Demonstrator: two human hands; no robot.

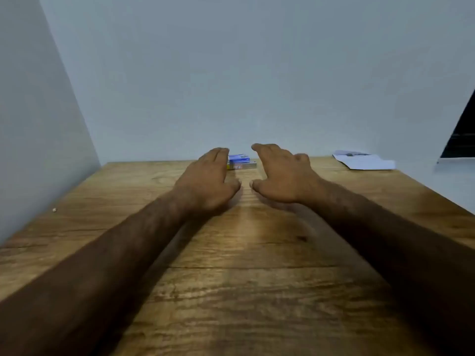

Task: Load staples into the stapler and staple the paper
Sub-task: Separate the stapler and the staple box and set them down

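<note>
Head view: both forearms extend forward over a brown wood-grain table that stands against a pale grey-blue wall.

Left hand: palm down, fingers straight and close together, thumb angled inward. It holds nothing. Its fingertips reach the left end of a small blue cardboard box; contact cannot be confirmed.

Right hand: palm down, fingers extended and slightly spread, thumb pointing toward the left hand's thumb. It holds nothing. It is just to the right of the blue box and apart from it.

Whether either palm rests on the table surface cannot be determined; shadow lies beneath both hands.

Task items:
- The blue box sits at the far edge of the table, near the wall, between the two sets of fingertips.
- It rests on top of a low silver-grey item with a red-and-white label. The item is too small to identify as the stapler.
- A white sheet of paper lies flat at the far right of the table, well apart from both hands. A small dark object lies on it; it is too blurred to identify.

Other items: a small pale speck lies near the left table edge.
</note>
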